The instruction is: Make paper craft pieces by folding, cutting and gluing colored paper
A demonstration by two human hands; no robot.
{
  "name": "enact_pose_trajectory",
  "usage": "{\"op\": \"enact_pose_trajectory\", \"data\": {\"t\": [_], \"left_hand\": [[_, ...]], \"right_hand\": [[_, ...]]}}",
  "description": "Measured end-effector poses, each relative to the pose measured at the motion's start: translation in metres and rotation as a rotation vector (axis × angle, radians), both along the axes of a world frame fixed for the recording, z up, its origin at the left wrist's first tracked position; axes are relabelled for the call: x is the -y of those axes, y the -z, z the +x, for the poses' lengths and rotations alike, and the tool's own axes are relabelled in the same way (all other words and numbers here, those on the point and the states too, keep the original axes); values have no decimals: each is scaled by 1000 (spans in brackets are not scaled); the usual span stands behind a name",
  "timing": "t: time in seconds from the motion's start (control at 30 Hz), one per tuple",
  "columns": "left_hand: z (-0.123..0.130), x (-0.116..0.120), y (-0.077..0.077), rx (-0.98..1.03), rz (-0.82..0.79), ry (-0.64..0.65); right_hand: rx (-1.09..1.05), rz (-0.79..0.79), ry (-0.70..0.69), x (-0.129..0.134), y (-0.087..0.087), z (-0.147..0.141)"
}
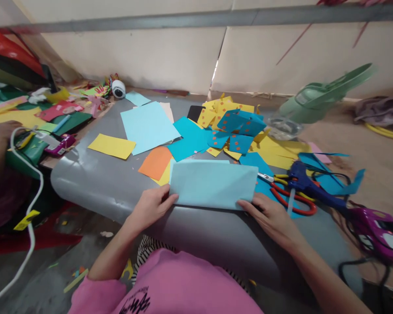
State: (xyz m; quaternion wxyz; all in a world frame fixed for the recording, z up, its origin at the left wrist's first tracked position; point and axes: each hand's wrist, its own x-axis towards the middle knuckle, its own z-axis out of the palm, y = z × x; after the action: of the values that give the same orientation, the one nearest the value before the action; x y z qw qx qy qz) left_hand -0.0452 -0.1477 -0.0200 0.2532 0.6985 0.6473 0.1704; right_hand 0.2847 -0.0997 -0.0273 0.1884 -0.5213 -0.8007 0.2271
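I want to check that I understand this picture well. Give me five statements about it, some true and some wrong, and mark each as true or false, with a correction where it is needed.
1. The left hand and the right hand both hold light blue paper. True.
2. The right hand is holding scissors. False: the scissors lie beyond that hand, which is on the paper.
3. An orange paper lies to the left of the held paper. True.
4. The glue gun is green. False: the glue gun is blue.
5. The white round object is at the near edge, by the person. False: it is at the back, near the wall.
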Motion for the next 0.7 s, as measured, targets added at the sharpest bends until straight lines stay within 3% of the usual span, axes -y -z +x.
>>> {"op": "enact_pose_trajectory", "data": {"t": [0.13, 0.3, 0.7], "left_hand": [[9, -6, 1, 36, -20, -148], [14, -9, 6, 82, -29, -232], [16, -11, 9, -70, 49, -155]], "right_hand": [[32, 31, 126, -1, 0, -13], [113, 22, 200, -5, 1, -21], [197, 17, 264, -7, 4, -26]]}}
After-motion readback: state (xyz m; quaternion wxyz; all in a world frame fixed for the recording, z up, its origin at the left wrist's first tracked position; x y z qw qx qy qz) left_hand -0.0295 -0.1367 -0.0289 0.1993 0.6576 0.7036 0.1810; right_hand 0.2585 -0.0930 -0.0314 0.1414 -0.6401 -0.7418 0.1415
